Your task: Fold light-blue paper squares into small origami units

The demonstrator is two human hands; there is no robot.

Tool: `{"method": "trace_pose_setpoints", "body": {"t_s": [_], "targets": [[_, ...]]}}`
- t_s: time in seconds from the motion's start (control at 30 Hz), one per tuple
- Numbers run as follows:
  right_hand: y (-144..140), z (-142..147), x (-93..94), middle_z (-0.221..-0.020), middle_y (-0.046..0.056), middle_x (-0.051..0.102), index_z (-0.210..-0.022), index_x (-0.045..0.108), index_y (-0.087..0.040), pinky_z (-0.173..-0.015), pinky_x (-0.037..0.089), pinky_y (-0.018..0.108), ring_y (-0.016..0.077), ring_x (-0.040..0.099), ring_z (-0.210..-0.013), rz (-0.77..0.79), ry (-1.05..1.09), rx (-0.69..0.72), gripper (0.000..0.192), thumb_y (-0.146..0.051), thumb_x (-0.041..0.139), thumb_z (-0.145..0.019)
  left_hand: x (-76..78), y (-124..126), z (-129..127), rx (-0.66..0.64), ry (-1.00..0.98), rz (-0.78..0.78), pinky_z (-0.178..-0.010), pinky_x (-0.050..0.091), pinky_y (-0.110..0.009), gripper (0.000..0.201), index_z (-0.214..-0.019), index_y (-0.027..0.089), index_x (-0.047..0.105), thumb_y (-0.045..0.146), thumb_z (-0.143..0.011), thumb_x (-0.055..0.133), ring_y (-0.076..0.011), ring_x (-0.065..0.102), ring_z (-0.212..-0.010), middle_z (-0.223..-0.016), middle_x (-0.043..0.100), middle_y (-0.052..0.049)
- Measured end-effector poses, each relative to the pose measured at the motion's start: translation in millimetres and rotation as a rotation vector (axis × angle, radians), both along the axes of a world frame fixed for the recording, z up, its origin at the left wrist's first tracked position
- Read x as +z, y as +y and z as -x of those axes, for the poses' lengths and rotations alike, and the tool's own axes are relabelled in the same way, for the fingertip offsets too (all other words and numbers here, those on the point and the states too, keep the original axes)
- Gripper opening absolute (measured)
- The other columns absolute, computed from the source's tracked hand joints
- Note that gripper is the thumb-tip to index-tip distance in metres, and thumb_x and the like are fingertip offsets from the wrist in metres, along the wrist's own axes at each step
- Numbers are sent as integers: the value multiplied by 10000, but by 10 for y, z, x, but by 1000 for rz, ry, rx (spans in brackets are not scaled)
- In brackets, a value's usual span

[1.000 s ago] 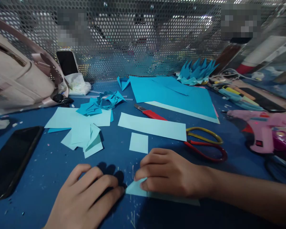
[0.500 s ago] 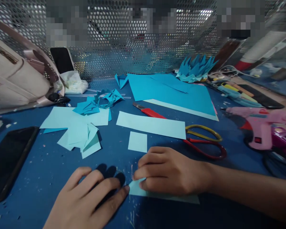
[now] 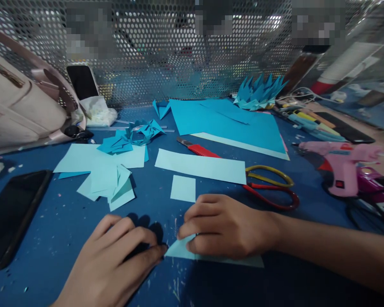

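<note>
Head view, right hand [image 3: 225,226] fingers pressing pale paper strip [image 3: 211,258] (left hand [image 3: 115,260] fingertip touching), scissors [image 3: 272,189] beside.

Your single head camera is looking forward and down, sitting close over the blue table [image 3: 67,230], facing the perforated metal screen [image 3: 166,55] standing along its far edge.

A paper-craft workbench: scissors [image 3: 272,187], glue gun [image 3: 342,164], cut paper sheets [image 3: 230,123], perforated metal screen [image 3: 166,55].
</note>
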State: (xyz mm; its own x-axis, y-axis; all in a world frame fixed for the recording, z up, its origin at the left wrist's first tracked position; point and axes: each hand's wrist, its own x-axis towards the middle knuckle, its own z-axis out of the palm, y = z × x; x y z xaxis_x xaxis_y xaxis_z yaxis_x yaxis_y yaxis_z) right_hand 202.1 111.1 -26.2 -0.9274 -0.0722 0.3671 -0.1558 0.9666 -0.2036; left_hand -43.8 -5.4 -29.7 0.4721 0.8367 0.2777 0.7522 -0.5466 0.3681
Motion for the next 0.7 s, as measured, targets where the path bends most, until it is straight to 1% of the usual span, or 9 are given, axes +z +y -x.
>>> {"method": "trace_pose_setpoints", "body": {"t_s": [0.1, 0.2, 0.3, 0.4, 0.57, 0.7], "targets": [[-2, -2, -4, -1128, 17, 689, -953, 634, -146, -782, 435, 312, 161, 547, -1005, 6, -2, -1, 118, -181, 523, -970, -38, -16, 9, -3, 13, -53, -698, 306, -324, 212, -1018, 314, 702, 276, -998, 494, -142, 514, -713, -910, 689, 46], [0, -7, -10, -1125, 25, 687, -969, 631, -142, -785, 435, 320, 168, 544, -1000, 10, 5, 5, 124, -180, 513, -973, -65, -35, -22, -4, 48, -155, -715, 316, -331, 182, -1044, 310, 701, 269, -977, 537, -144, 529, -723, -925, 706, 54], [1, -10, -9, -1119, 23, 689, -981, 629, -146, -793, 434, 319, 168, 544, -1008, 6, 1, 9, 124, -178, 509, -973, -73, -55, -68, 0, 96, -234, -757, 332, -349, 203, -1050, 291, 703, 232, -979, 522, -160, 547, -761, -943, 721, 44], [3, -11, -5, -1120, 27, 691, -980, 629, -146, -801, 429, 315, 169, 547, -1013, 0, 0, 10, 112, -182, 524, -966, -71, -68, -88, -5, 118, -234, -785, 339, -360, 223, -1067, 289, 701, 214, -984, 508, -171, 560, -795, -972, 728, 39], [10, -10, -16, -1126, 33, 690, -989, 629, -153, -814, 421, 313, 165, 544, -1011, -10, 8, 12, 157, -184, 475, -983, -61, -66, -84, -18, 142, -243, -788, 340, -364, 223, -1077, 287, 702, 225, -990, 506, -172, 573, -786, -988, 740, 44], [7, -10, -23, -1129, 42, 687, -985, 629, -150, -819, 425, 316, 168, 547, -1017, -16, -8, 9, 160, -178, 471, -979, -61, -73, -101, -4, 123, -248, -803, 342, -365, 217, -1071, 286, 706, 251, -995, 506, -169, 584, -789, -991, 746, 47]]}}
